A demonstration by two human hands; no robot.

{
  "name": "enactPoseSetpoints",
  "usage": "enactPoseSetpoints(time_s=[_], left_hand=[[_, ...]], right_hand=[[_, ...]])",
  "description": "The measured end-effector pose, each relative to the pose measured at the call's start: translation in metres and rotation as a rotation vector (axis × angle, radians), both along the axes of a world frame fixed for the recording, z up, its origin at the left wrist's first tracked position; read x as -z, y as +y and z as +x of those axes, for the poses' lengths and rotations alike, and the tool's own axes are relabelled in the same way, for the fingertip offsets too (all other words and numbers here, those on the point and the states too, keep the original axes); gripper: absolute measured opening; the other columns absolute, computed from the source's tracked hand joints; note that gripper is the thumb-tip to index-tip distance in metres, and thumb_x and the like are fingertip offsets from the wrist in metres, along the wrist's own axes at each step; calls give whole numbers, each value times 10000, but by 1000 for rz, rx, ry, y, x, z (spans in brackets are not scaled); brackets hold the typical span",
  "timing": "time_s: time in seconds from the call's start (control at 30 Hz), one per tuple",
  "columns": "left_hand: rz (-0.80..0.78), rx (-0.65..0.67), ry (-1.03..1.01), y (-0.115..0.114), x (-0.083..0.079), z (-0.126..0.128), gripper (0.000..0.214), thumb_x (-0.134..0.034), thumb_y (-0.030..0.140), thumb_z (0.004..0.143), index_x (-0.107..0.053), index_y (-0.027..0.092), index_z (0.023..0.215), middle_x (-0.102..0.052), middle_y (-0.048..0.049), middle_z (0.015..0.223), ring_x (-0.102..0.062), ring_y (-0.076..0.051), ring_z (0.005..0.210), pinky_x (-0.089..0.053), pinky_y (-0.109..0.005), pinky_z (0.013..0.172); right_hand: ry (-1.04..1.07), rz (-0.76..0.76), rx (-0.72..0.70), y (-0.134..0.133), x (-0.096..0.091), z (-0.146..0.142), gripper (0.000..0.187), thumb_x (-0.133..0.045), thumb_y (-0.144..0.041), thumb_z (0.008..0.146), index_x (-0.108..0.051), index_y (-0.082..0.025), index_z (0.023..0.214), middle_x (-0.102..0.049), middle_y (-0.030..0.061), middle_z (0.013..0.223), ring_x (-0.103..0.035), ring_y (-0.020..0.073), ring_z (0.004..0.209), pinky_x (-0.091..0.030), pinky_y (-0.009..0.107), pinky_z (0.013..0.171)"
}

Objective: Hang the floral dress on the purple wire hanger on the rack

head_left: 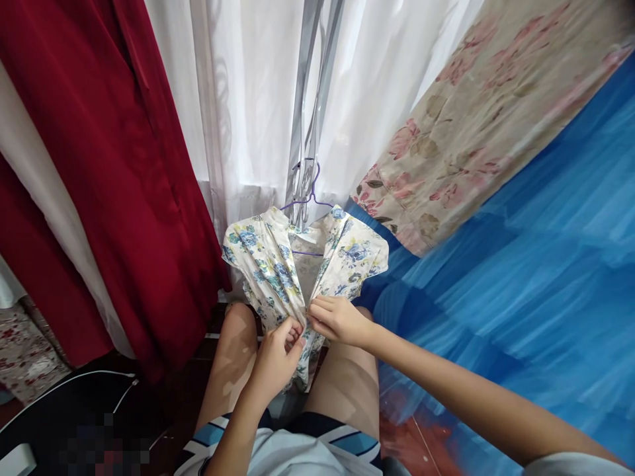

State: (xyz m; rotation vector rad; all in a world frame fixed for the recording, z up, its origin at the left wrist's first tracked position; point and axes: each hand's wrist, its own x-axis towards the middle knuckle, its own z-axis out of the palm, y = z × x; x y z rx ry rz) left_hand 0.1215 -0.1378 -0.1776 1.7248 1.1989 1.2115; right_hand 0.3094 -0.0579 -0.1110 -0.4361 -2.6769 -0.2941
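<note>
A white blouse with blue and yellow-green flowers (354,251) hangs open at the neck on a purple wire hanger (313,192), in front of my knees. My left hand (280,354) pinches the blouse's left front edge, low on the neckline. Just above and to the right, my right hand (340,320) grips the opposite front edge with bent fingers. The two hands are close together, almost touching. Whether a button or other fastener lies between the fingertips is hidden. The blouse's lower part drops between my thighs.
White curtains (258,99) hang behind, with grey straps near the hanger. Red cloth (143,198) drapes at left. On the right hang a pink-flowered beige cloth (426,165) and blue tulle (520,297). A black round surface with a white cable (74,377) stands low at left.
</note>
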Motion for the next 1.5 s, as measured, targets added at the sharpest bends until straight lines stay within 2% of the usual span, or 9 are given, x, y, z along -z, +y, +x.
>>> enactPoseSetpoints(time_s=[0.37,0.6,0.77,0.9,0.97,1.07,1.17,1.3,1.5], left_hand=[[8,163,153,-9,-30,-6,98,-552,144,840,-493,202,788,-592,23,739,-583,-132,696,-427,-229,652],[-23,204,149,-13,-21,-8,94,-561,146,827,-495,201,789,-580,25,717,-584,-129,668,-439,-227,624],[81,226,145,6,-38,-15,81,-556,133,843,-591,206,848,-630,1,798,-611,-149,754,-472,-246,693],[446,-67,140,51,-105,-27,120,-520,233,940,-638,210,942,-616,-14,812,-579,-148,739,-472,-271,728],[649,-186,130,78,-144,-28,194,-516,239,956,-633,214,1110,-632,-54,1051,-592,-149,824,-476,-273,763],[756,-131,268,115,-181,-22,226,-499,243,975,-626,207,1158,-626,-69,1173,-592,-144,826,-462,-268,751],[782,-79,402,137,-185,-11,189,-493,238,979,-653,173,902,-661,-45,909,-597,-167,824,-440,-272,746],[831,-183,357,142,-171,1,199,-495,235,976,-627,165,844,-652,-47,852,-597,-166,810,-436,-277,749],[826,-372,177,153,-185,-21,215,-488,287,980,-643,160,903,-663,-33,852,-614,-149,795,-458,-245,732]], right_hand=[[88,216,133,60,-94,-4,232,-401,-240,993,-531,-220,802,-567,50,722,-485,195,705,-352,313,622],[311,342,217,92,-141,-16,176,-440,-185,956,-546,-211,818,-558,41,719,-513,189,704,-343,297,618],[374,249,229,81,-135,-17,135,-462,-172,931,-543,-214,832,-572,31,732,-525,172,685,-347,279,610],[439,190,215,66,-128,-15,125,-502,-179,908,-562,-214,803,-589,20,717,-547,169,700,-368,283,639],[555,128,227,61,-125,-16,116,-538,-172,875,-565,-208,768,-570,5,685,-532,152,660,-363,279,624],[801,-64,245,58,-118,-21,108,-569,-180,843,-559,-201,737,-505,-26,615,-446,119,563,-335,266,565],[1043,-385,202,62,-106,-28,176,-600,-224,825,-530,-199,665,-478,-36,570,-414,110,530,-318,255,520],[1300,-820,69,75,-82,-41,244,-637,-270,790,-488,-207,608,-456,-53,515,-385,97,480,-289,241,479],[1474,-964,78,85,-37,-51,207,-616,-290,781,-486,-219,636,-441,-61,503,-333,95,451,-232,239,452]])
